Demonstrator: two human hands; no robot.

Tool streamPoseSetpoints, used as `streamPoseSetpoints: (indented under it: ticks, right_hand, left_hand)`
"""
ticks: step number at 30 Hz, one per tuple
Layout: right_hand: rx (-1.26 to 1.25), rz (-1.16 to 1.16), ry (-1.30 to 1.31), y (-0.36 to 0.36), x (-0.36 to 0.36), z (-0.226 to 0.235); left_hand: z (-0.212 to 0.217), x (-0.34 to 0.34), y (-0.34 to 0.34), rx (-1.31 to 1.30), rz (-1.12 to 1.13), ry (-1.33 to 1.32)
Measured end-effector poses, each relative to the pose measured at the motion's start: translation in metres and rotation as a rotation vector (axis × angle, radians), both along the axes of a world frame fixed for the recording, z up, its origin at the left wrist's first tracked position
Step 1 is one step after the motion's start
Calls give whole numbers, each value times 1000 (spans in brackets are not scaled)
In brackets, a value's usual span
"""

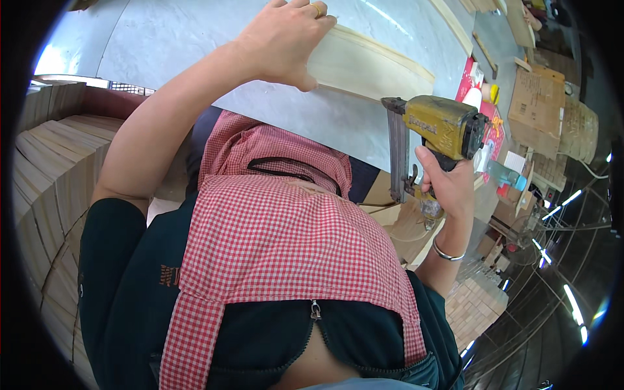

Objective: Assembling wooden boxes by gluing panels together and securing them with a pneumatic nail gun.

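Observation:
My left hand (283, 45) grips a pale wooden board (367, 65) at its left end, thumb along the near edge and the other fingers over the far side. The board lies on a grey, marble-patterned tabletop (175, 39). In my right hand (450, 185) is a worn yellow pneumatic nail gun (437, 120), its fingers wrapped round the handle. The gun's long grey magazine (398, 153) points toward me, and its nose is close beside the board's right end. Whether nose and wood touch, I cannot tell.
Stacks of wooden boards (49, 162) stand to the left. At the right are a cardboard box (536, 101), a clear bottle with a blue cap (506, 174) and a red-and-white package (466, 78). Another wooden strip (453, 26) lies farther back on the table.

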State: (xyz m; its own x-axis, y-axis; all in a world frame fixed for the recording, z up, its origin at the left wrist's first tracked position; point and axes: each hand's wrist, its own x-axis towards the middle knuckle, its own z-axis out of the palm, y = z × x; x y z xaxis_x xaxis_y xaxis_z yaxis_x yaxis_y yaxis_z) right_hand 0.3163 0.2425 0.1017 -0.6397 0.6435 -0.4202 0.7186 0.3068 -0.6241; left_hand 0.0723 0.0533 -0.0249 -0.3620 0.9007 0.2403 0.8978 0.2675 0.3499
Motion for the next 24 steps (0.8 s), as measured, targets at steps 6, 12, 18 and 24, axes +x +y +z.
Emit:
streamPoseSetpoints:
  ticks: [6,12,18,24]
  right_hand:
    - [1,-13,-14,-6,-3,0]
    - [-3,-66,-12,-14,-1,-2]
    - [12,-121,-33,-23,-3,-3]
    - [119,-113,-10,-45,-8,-4]
  left_hand:
    - [-12,-2,-2,72,2,0]
    - [-17,-2,0,77,16,47]
    - [-17,-5,-2,17,15,-36]
    - [-20,-16,-20,79,-123,-248]
